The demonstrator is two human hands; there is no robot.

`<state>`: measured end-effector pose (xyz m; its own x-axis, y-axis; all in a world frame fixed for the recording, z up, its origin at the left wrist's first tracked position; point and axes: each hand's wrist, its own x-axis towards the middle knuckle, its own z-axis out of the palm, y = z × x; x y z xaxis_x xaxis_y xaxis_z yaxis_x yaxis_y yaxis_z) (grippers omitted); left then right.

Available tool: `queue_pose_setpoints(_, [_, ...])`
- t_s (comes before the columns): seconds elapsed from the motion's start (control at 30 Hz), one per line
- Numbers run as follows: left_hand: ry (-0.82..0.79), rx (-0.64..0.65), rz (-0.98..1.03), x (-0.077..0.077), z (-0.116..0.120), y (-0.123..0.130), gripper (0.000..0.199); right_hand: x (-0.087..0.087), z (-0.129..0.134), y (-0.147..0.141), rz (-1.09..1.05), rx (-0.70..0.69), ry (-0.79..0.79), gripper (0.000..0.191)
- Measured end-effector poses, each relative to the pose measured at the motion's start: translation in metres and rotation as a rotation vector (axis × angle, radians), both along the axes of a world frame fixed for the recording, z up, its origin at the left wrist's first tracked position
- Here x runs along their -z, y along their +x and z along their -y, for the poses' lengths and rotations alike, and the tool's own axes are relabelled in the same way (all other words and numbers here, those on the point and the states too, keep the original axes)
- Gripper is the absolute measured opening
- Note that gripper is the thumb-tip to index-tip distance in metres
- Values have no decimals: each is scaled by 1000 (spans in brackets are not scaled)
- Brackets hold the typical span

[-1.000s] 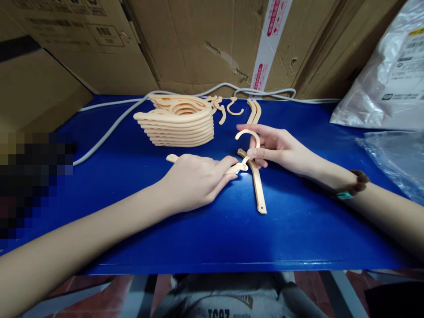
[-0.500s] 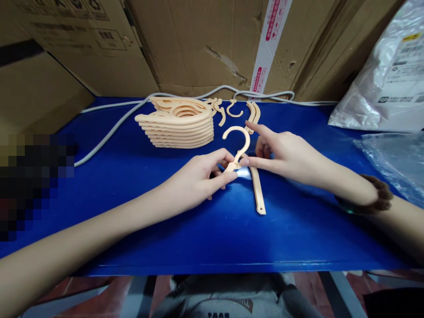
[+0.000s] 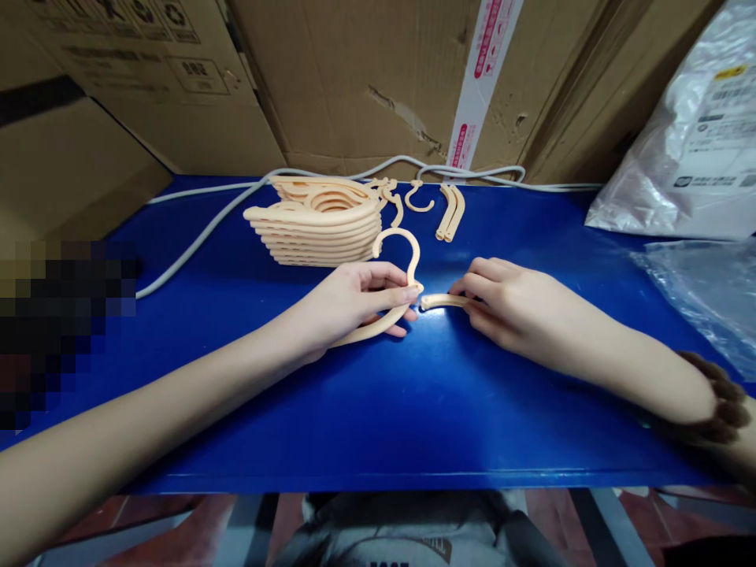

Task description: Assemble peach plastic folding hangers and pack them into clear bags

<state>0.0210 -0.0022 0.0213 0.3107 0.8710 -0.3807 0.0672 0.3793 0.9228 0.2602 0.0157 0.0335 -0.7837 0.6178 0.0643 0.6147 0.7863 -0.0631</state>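
Note:
Between its thumb and fingers, my left hand (image 3: 372, 298) grips a beige plastic hanger hook (image 3: 415, 250) with one curved arm attached; the arm runs down to the left under the palm. My right hand (image 3: 502, 303) is closed around a separate beige hanger arm (image 3: 440, 301). The tip of that arm points at the hook's base, with a small gap between them. Most of its length is hidden under the right hand. Behind my left hand lies a neat stack of beige hangers (image 3: 319, 228).
Two loose hanger arms (image 3: 452, 213) and a loose hook (image 3: 420, 201) lie at the back of the blue table (image 3: 378, 425). A grey cable (image 3: 201, 256) runs along the cardboard boxes (image 3: 366, 94). Plastic-wrapped packages (image 3: 679, 150) stand at the right.
My left hand has turned the hook upright, bringing its attached arm into view. My right hand has left the hook and taken hold of the hanger arm, swinging it from lengthwise to crosswise.

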Motion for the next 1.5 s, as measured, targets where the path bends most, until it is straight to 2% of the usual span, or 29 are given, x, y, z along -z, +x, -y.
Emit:
queue_pose_setpoints(0.17, [37, 16, 3, 2, -2, -2, 9, 14, 3, -4, -45, -34, 128, 28])
queue_pose_setpoints(0.37, [12, 28, 55, 1, 0, -3, 9, 25, 5, -10, -119, -122, 86, 31])
queue_pose_setpoints(0.5, [-14, -11, 95, 1, 0, -2, 8, 25, 6, -10, -140, -169, 50, 28])
queue_pose_setpoints(0.83, [-23, -1, 83, 1, 0, -4, 10, 23, 2, -8, -191, -211, -8, 23])
queue_pose_setpoints(1.13, [-24, 14, 109, 2, -1, -4, 10, 27, -2, -8, -206, -220, 43, 27])
queue_pose_setpoints(1.23, [-14, 18, 98, 2, -1, -4, 9, 26, -1, -5, -225, -206, 33, 31])
queue_pose_setpoints(1.37, [-9, 16, 85, 2, 0, -5, 11, 22, 3, -1, -313, -184, -112, 40])
queue_pose_setpoints(1.5, [5, 20, 83, 1, 0, -5, 11, 21, 3, 0, -307, -191, -68, 48])
